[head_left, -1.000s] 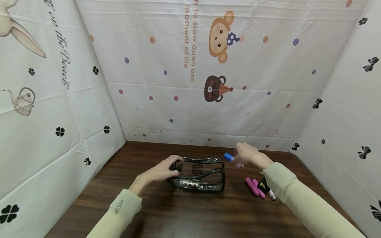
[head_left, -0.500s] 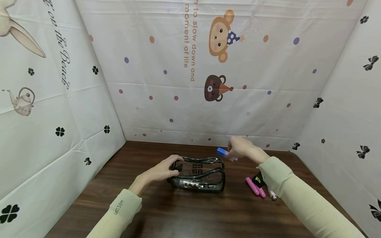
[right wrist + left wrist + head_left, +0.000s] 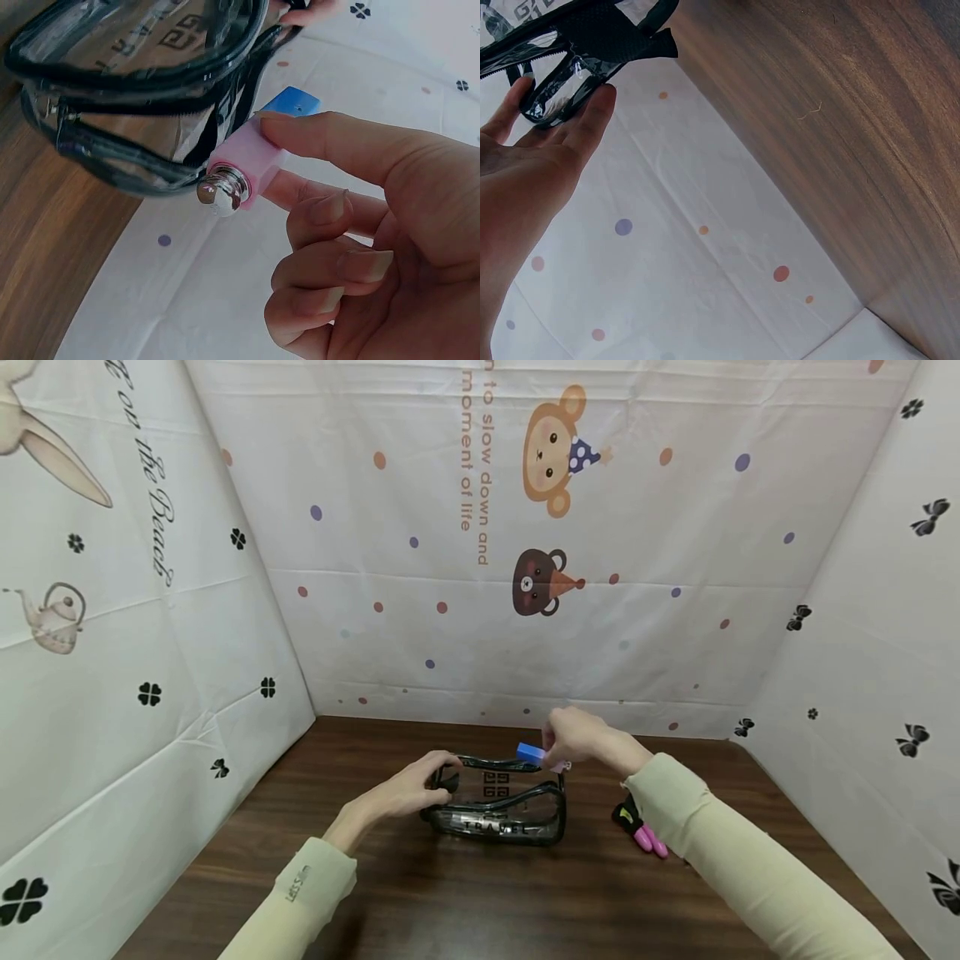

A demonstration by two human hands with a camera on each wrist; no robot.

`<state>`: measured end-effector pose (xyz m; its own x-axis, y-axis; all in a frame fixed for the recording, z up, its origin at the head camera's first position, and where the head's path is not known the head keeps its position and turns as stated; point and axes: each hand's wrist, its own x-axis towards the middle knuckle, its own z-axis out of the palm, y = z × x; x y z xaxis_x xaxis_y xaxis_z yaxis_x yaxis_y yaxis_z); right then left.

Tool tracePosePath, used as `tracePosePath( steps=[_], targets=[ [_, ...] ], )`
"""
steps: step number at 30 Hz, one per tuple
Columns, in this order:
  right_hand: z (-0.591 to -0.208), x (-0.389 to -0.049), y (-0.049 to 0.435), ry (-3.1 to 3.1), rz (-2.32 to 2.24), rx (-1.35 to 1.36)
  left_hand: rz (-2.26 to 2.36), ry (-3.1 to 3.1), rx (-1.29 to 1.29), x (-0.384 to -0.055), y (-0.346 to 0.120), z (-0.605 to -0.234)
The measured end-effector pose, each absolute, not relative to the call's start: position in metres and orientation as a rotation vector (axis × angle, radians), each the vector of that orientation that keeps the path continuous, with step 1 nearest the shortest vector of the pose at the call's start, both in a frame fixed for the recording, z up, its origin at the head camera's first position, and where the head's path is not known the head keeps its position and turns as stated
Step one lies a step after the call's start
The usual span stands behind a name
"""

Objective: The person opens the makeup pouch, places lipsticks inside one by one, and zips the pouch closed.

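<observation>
The right hand (image 3: 576, 737) pinched a stick (image 3: 251, 154) in its fingers by the far edge of the bag (image 3: 517, 831) on the bench (image 3: 465, 902); the left hand (image 3: 408, 787) gripped the bag's left end. Two pink tubes (image 3: 643, 838) lay farther right.

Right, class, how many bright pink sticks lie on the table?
2. One pink stick lies right of the clear bag; the other pink stick is beside it. A black object at the right sleeve partly hides them, so more may be hidden.
</observation>
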<state>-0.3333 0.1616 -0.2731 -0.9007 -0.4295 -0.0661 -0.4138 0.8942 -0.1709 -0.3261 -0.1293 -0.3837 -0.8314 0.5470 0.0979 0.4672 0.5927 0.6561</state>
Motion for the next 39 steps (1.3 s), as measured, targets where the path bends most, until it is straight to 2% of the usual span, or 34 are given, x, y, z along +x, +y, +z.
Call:
tracePosePath(
  steps=[12, 27, 33, 39],
  targets=[
    [-0.285, -0.329, 0.142, 2.933, -0.229, -0.703, 1.065, 2.703, 0.874, -0.326, -0.128, -0.383],
    [-0.3, -0.331, 0.142, 2.973, -0.194, -0.719, 1.063, 2.709, 0.878, -0.325, -0.128, -0.382],
    [-0.3, -0.33, 0.149, 2.961, -0.29, -0.739, 1.056, 2.709, 0.873, -0.325, -0.128, -0.382],
    [-0.302, -0.333, 0.177, 3.053, -0.352, -0.72, 1.06, 2.705, 0.871, -0.326, -0.128, -0.383]
  ],
)
